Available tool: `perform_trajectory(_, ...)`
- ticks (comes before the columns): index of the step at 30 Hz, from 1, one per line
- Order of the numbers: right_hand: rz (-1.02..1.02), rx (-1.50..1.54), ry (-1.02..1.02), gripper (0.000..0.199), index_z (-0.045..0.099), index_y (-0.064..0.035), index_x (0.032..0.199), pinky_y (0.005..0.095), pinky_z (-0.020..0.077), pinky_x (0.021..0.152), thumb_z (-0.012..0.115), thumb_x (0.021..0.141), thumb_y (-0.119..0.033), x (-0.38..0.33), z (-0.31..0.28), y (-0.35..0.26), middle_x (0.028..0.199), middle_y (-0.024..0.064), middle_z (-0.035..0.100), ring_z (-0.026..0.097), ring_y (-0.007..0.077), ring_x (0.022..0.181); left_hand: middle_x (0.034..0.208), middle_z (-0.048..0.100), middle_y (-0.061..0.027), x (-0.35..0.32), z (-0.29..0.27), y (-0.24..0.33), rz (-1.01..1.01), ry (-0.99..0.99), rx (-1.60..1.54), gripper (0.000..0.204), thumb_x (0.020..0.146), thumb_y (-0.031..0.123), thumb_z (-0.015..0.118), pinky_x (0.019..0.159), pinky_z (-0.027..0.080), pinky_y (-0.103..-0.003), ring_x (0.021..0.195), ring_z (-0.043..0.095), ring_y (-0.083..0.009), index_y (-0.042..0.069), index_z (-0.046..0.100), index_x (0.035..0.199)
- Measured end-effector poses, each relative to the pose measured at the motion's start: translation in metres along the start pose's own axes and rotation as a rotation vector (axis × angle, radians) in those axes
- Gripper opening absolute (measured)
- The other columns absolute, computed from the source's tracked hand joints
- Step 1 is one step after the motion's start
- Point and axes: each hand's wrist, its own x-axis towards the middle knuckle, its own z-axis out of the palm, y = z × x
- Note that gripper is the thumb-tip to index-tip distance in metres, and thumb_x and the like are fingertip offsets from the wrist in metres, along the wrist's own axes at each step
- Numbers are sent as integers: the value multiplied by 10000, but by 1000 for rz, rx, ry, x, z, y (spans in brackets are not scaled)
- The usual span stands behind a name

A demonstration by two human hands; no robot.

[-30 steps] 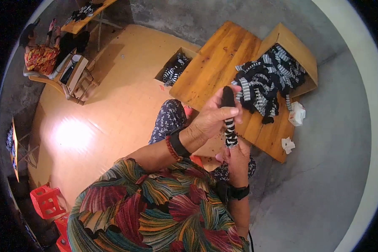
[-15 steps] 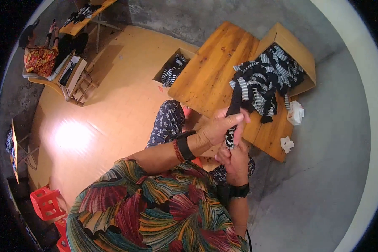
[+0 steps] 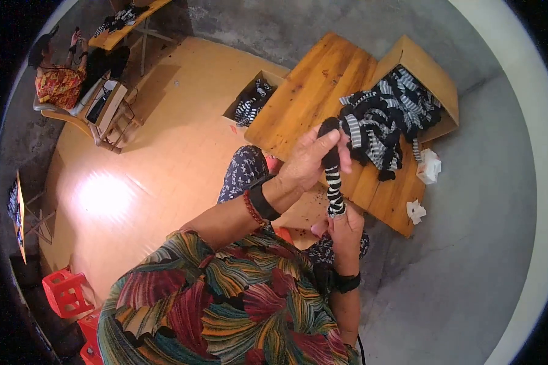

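I hold a narrow black-and-white striped knit sock (image 3: 333, 179) upright between both hands, over the near edge of the wooden table. My left hand (image 3: 310, 157) is closed round its upper, plain black end, with the thumb pressed across it. Below, my right hand (image 3: 345, 228) grips the striped lower end; some of its fingers are hidden. Just beyond my hands lies a tangled pile of black and grey-striped knit pieces (image 3: 374, 125), spilling from a cardboard box (image 3: 441, 100) tipped on its side.
The wooden table (image 3: 313, 79) slopes across the view. An open carton (image 3: 228, 114) with striped knits stands at its left. White crumpled paper (image 3: 416, 211) and a white packet (image 3: 429, 167) lie at the right edge. Another person (image 3: 61, 85) sits far left. Red stools (image 3: 67, 295) stand lower left.
My left hand has moved up along the sock, farther from my right hand. More of the striped part now shows between them, drawn out straight.
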Motion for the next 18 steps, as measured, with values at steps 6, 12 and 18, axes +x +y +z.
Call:
perform_trajectory(6, 277, 456, 29, 225, 458, -81, 742, 213, 308, 402, 467, 868, -267, -1, 18, -15, 515, -40, 346, 328, 63, 397, 657, 556, -71, -25, 11, -26, -130, 109, 77, 266, 903, 286, 374, 562, 444, -236, 572, 547, -144, 36, 467, 892)
perform_trajectory(12, 399, 852, -259, 240, 458, -93, 744, 212, 261, 392, 482, 856, -303, 4, 27, -20, 503, -37, 352, 307, 72, 368, 637, 550, -68, -33, 10, -8, -208, 7, 150, 241, 884, 276, 416, 544, 444, -240, 578, 552, -142, 44, 478, 907)
perform_trajectory(18, 336, 397, -43, 230, 480, -66, 795, 212, 291, 387, 460, 876, -280, 1, 11, -17, 539, -36, 362, 321, 50, 411, 767, 555, -61, -18, -3, 9, -37, -31, 215, 293, 873, 284, 453, 628, 446, -256, 719, 552, -144, 36, 461, 1028)
